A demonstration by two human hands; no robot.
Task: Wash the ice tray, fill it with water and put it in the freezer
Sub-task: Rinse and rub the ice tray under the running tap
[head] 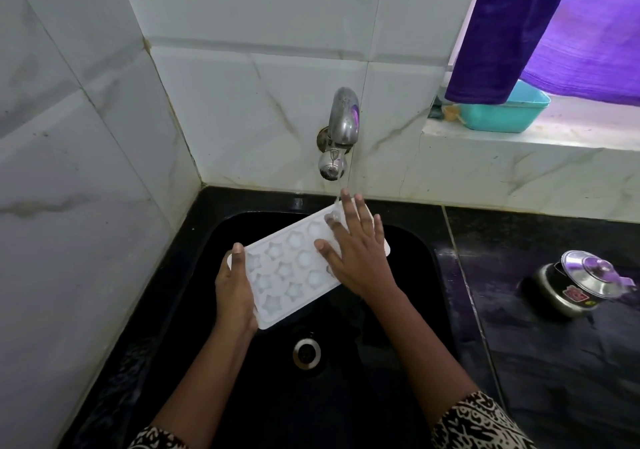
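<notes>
Over the black sink [415, 258], left hand [233, 296] grips the star-celled ice tray [287, 272]'s near edge; right hand [356, 254] lies flat on it, fingers straight, under the tap [341, 130].

L hand [235, 289] curled in grip, thumb up; R hand [356, 258] flat, fingers spread.

**One of Each, Two Hands**

Two hands show: one left hand [233, 293] and one right hand [356, 258]. There is one ice tray [291, 275], one tap [341, 126], one sink [398, 310] with one drain [306, 351], one teal tub [502, 116], one lidded pot [571, 286] and one purple cloth [519, 33]. The tray's star moulds cannot be fully counted.
</notes>
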